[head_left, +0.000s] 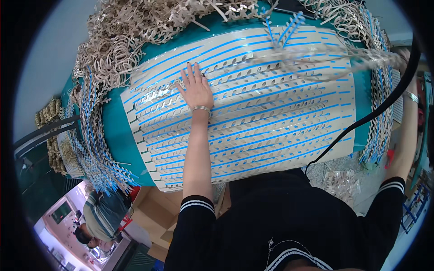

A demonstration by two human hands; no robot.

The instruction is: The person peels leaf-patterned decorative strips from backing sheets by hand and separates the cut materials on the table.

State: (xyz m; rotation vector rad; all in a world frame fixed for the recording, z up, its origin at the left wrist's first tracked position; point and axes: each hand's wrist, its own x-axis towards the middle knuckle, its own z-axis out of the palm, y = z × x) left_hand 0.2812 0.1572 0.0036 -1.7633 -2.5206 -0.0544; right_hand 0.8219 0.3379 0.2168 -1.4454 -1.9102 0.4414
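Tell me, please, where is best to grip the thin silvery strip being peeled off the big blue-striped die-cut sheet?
Probably at the free end of the thin silvery strip, near the right hand, coming from the right. That end is already lifted off the blue-striped die-cut sheet, while the left hand lies flat on it.

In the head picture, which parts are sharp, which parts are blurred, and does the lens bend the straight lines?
In the head view, the left hand lies flat and sharp on the pale sheet with blue stripes; the strip stretched toward the right hand is smeared by motion; that hand is dim at the rim; the stripes curve with fisheye distortion; the corners are black; light is even, with slight sheen on the sheet.
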